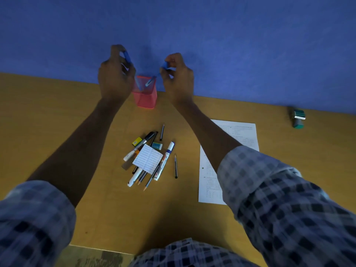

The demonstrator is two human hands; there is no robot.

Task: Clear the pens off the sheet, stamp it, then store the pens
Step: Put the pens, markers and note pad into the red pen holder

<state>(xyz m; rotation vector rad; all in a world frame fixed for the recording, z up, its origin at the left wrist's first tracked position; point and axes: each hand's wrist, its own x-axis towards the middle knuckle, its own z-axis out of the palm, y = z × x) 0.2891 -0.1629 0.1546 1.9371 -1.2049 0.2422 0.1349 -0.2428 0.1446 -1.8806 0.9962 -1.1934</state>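
My left hand (115,78) is raised above the pink mesh pen holder (146,97) and grips a blue pen (127,57). My right hand (178,78) holds another blue pen (152,79) by its top, its lower end dipping into the holder. A pile of pens, pencils and markers (148,160) lies on the wooden table in front of the holder. The printed sheet (242,135) lies to the right, partly under my right forearm, with no pens on its visible part. The green stamp (298,118) sits at the far right by the wall.
A white note card (147,158), a yellow eraser (137,141) and a teal sharpener (157,145) lie among the pile. A blue wall (231,45) bounds the table's far edge. The table's near edge (100,248) runs close to my body.
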